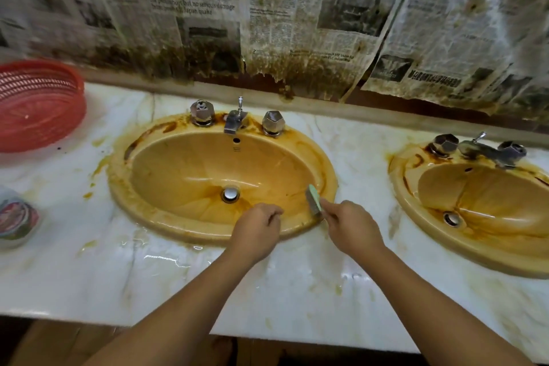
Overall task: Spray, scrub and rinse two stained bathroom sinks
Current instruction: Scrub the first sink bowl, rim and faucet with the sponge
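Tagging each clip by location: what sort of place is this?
Probably a bathroom or shared washroom: a left sink and right sink, both stained, sit in one marble-look counter, each with chrome taps. The right hand holds a green scrubber over the left one.

newspaper point(341, 9) headline, "Asean on energy security"
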`<move>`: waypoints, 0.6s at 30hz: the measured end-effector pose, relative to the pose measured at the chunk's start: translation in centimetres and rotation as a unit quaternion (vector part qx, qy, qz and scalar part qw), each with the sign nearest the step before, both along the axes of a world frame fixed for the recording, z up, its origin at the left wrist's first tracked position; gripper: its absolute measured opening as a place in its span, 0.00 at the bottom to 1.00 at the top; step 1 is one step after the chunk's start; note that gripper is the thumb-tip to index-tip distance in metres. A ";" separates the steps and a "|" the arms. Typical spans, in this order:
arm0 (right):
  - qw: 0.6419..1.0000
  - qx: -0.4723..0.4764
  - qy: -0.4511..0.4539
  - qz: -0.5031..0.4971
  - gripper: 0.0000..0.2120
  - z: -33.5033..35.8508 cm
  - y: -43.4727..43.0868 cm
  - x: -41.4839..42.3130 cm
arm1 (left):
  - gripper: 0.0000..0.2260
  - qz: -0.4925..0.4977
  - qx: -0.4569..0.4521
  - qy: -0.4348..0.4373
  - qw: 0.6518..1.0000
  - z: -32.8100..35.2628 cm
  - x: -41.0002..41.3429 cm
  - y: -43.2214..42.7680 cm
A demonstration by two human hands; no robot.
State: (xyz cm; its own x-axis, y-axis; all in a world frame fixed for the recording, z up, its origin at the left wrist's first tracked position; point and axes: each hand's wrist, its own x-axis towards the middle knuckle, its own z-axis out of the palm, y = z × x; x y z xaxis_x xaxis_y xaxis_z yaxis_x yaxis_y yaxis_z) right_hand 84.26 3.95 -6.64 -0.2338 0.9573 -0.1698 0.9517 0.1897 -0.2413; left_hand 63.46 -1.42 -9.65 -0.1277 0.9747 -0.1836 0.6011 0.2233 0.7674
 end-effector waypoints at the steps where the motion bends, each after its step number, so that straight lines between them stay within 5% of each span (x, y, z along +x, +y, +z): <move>1: 0.999 0.016 -0.047 0.007 0.18 0.4 1.3 0.6 | 0.14 -0.015 0.000 0.044 0.999 -0.3 -0.1 0.0; 6: 0.980 0.007 -0.125 0.155 0.19 1.3 5.6 1.1 | 0.18 -0.098 -0.028 0.243 0.965 -1.9 0.5 -0.7; 8: 0.961 -0.041 -0.138 0.237 0.16 1.5 5.8 1.1 | 0.20 -0.094 -0.025 0.264 0.960 -2.1 0.5 -0.9; 11: 0.964 0.011 -0.165 0.206 0.16 1.6 7.6 1.8 | 0.21 -0.100 -0.032 0.283 0.953 -2.3 0.4 -0.9; 18: 0.954 0.007 -0.077 0.290 0.18 0.5 3.3 1.5 | 0.21 -0.094 -0.029 0.266 0.959 -2.8 0.0 -0.7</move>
State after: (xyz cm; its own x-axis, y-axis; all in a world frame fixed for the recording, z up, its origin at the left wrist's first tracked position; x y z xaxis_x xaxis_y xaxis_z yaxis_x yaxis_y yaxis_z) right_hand 85.77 7.30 -6.13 -0.6982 0.6767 -0.2336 0.7097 0.6972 -0.1014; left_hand 63.44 -2.15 -12.44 -0.0417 0.9796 -0.1964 0.9377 0.1062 0.3307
